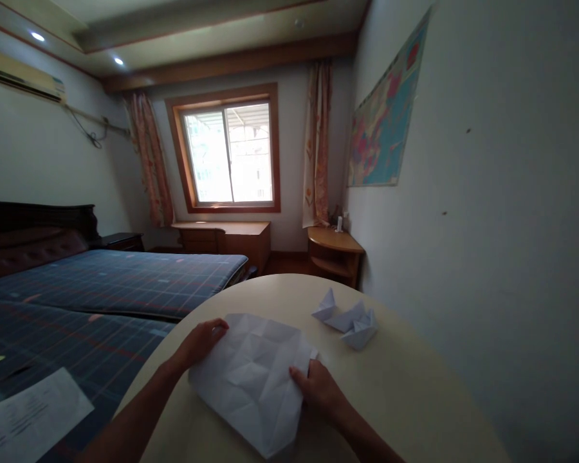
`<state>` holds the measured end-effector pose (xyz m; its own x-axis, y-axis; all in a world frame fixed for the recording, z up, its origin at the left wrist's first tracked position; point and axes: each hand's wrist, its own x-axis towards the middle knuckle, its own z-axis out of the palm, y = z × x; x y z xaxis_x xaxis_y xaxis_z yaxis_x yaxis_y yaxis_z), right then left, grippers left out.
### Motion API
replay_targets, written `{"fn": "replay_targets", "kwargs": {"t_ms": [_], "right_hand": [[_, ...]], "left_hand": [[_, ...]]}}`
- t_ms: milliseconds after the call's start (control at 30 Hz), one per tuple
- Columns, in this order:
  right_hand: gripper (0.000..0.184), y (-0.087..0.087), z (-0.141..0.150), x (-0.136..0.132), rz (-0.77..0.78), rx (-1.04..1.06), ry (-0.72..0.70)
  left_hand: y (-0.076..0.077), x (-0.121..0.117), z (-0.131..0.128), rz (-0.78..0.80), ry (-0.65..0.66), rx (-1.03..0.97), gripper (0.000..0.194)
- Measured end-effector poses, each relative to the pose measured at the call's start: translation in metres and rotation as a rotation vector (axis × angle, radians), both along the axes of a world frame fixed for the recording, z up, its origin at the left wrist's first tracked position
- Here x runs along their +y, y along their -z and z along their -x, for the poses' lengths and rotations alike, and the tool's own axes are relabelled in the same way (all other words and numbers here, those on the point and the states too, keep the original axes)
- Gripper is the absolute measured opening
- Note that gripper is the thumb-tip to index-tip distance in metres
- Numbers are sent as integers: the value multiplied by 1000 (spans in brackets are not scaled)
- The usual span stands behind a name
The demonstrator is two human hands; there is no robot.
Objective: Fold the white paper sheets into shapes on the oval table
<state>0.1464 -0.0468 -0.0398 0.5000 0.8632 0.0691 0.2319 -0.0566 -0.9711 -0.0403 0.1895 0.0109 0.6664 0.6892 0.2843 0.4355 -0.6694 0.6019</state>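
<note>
A creased sheet of white paper [248, 379], folded into a many-faceted shape, lies on the cream round table [270, 296]. My left hand [202, 341] grips the sheet's upper left edge. My right hand [318, 386] holds its right edge, with the fingers over the paper. To the right of the sheet, beyond my right hand, sit several folded white paper boats [345, 319], close together and apart from both hands.
The table's curved edge runs close to a blue plaid bed [101, 283] on the left, where a printed sheet [31, 411] lies. A white wall with a map [383, 116] rises on the right. A wooden desk [226, 238] stands beneath the window.
</note>
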Motion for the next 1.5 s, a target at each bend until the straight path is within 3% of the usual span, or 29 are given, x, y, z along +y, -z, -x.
{"fn": "replay_targets", "kwargs": {"t_ms": [100, 267, 367, 433, 467, 533, 600, 667, 767, 833, 933, 1100, 1233, 1367, 1500], "right_hand": [[23, 8, -1, -2, 20, -211, 108], [17, 19, 6, 3, 29, -288, 168], [25, 9, -4, -2, 75, -362, 99], [33, -5, -25, -12, 121, -538, 121], [33, -12, -40, -20, 150, -714, 208], [39, -24, -73, -38, 162, -814, 285], [50, -29, -103, -55, 180, -873, 294], [43, -29, -121, -66, 204, -914, 267], [13, -26, -121, -68, 210, -947, 217], [11, -27, -109, -64, 189, -954, 185], [13, -36, -83, -59, 138, -941, 176], [14, -51, -29, -57, -151, -731, 219], [17, -58, 6, -56, -304, -522, 9], [26, -57, 16, -55, -358, -453, -122], [19, -50, 13, -52, -361, -505, -16]], "left_hand": [[14, -16, -10, -87, -40, 44, 18], [46, -76, -42, -364, 8, 185, 38], [68, -104, -53, -385, 36, 343, 49], [76, -109, -55, -380, 61, 421, 49], [76, -109, -56, -373, 79, 450, 48], [73, -105, -58, -351, 103, 500, 48], [67, -102, -63, -332, 99, 540, 48], [60, -104, -71, -320, 69, 559, 49], [56, -117, -80, -367, 37, 434, 48], [57, -130, -81, -386, 79, 246, 41], [57, -152, -77, -249, 166, -13, 32], [53, -193, -72, 193, 254, -333, 57], [47, -209, -73, 562, 183, -602, 58], [40, -203, -72, 683, 170, -638, 54], [32, -205, -69, 681, 173, -655, 50]]}}
